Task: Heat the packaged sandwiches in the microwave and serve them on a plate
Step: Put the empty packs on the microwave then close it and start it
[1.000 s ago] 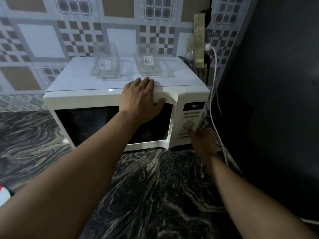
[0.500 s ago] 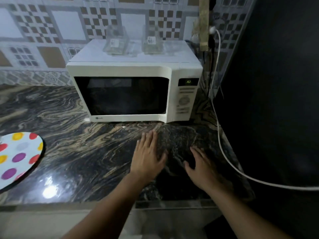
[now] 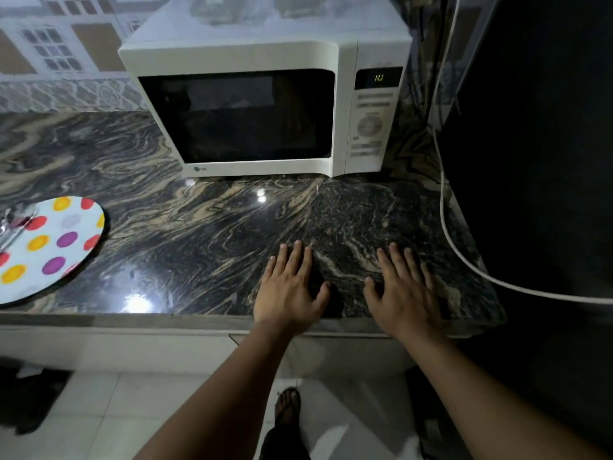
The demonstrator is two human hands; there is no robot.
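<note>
At the left edge of the frame a polka-dot plate [image 3: 63, 240] lies on the dark, glossy marbled table [image 3: 185, 234], some cutlery [image 3: 15, 222] resting on it; it looks stiff and light, best lifted by the rim. Upper centre stands the white microwave [image 3: 265, 107], door shut, display lit. The sandwiches are presumably inside, though the dark window shows nothing clearly; they are likely soft, light and hot, so take the packaging by its edges. Lower centre, the left hand [image 3: 290, 287] and right hand [image 3: 403, 290] rest flat, fingers spread, holding nothing. A white cable [image 3: 444, 207] runs down the right.
</note>
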